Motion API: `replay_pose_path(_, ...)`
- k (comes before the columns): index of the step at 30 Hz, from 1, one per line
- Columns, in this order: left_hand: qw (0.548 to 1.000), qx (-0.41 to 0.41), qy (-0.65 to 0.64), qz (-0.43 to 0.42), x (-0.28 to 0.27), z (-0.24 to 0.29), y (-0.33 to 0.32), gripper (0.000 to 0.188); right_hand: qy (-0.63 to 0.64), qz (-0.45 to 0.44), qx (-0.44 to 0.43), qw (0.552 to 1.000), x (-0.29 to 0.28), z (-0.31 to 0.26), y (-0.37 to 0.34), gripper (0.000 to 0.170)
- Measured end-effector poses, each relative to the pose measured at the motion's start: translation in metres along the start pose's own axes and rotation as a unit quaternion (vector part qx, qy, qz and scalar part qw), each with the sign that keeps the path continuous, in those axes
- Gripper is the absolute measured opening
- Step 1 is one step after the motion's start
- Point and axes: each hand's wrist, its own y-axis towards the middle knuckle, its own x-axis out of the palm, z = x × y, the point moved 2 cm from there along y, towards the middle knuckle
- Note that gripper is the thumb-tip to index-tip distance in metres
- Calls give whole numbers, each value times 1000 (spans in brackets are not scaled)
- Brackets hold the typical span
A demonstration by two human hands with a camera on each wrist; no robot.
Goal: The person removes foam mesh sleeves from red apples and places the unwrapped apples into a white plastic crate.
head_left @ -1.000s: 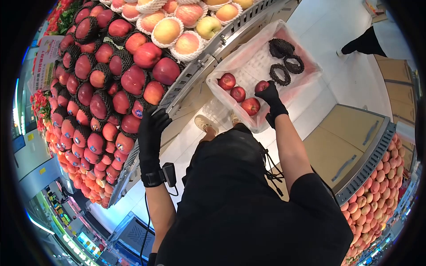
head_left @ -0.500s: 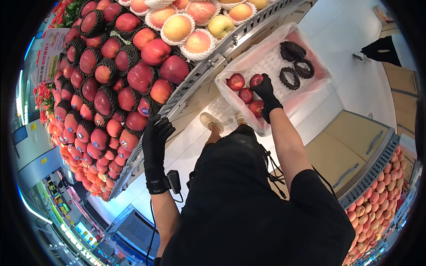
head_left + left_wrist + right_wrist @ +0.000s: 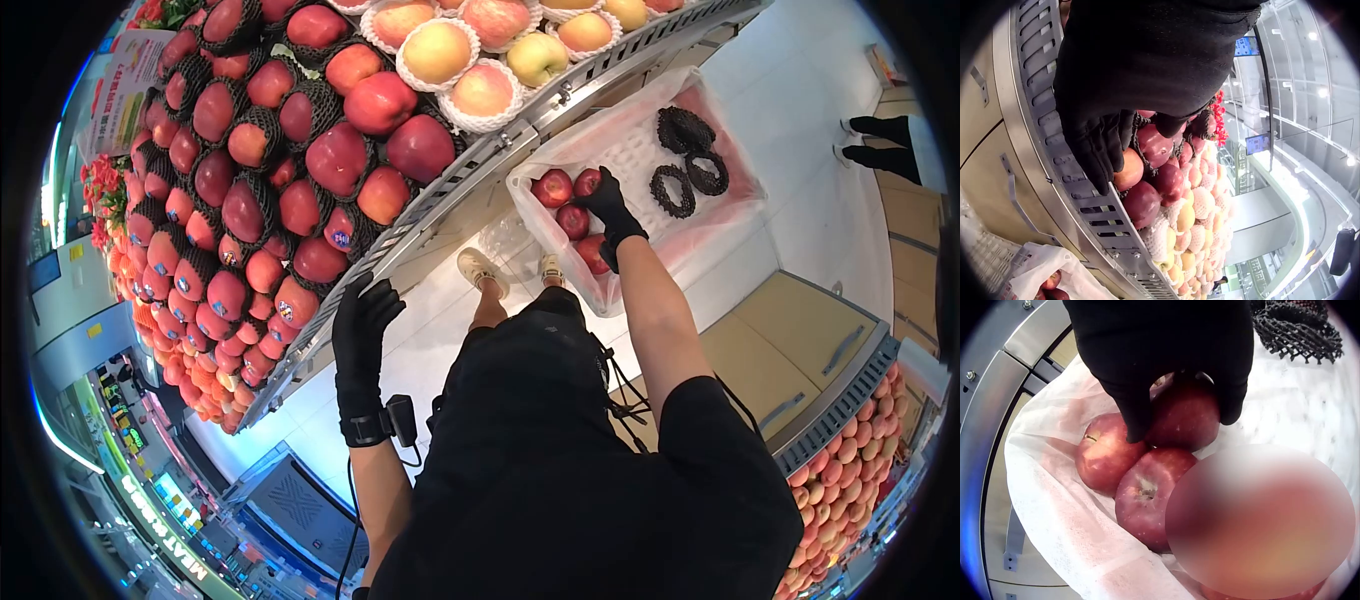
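Observation:
My right hand (image 3: pixel 617 212), in a black glove, holds a red apple (image 3: pixel 1186 415) between thumb and fingers inside the lined crate (image 3: pixel 528 207). Right beside this apple lie a red apple (image 3: pixel 1107 456) with its stem showing and another red apple (image 3: pixel 1147 495). A further red apple (image 3: pixel 591 254) sits nearer the person. Also gloved in black, my left hand (image 3: pixel 362 328) is by the grey slotted rail (image 3: pixel 1102 215) of the fruit display, fingers relaxed and holding nothing. Its fingertips are close to an orange-red apple (image 3: pixel 1129 170) in the left wrist view.
Several black foam nets (image 3: pixel 685 130) lie at the crate's far right. Red apples in black nets (image 3: pixel 240 210) fill the display at left, with paler apples in white nets (image 3: pixel 482 92) behind. A tan cabinet (image 3: pixel 790 330) stands at right. Another person's legs (image 3: pixel 885 145) show at upper right.
My right hand has carried its apple leftward across the crate to the other red apples. The left hand stays by the rail, and the head view has shifted slightly.

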Motion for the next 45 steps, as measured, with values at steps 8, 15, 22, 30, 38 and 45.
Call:
replay_pose_path(8,1000,-9,-24,16,-2,-1,1,38,-54,-38,17,998,-5,-9,2,110)
replay_pose_path(15,999,-7,-33,30,-4,2,-1,40,-62,92,-93,989,1,-16,1,98)
replay_pose_path(22,998,-7,-51,33,-4,0,-4,41,31,12,-56,998,0,-4,16,106)
replay_pose_path(30,987,75,-135,34,-17,8,4,27,-2,-18,-21,1000,-18,-8,3,93)
replay_pose_path(38,951,226,-210,14,-38,44,-6,27,-56,32,8,998,-33,32,6,64)
replay_pose_path(45,898,361,160,193,-80,66,26,9,176,-2,-19,984,-49,25,27,31)
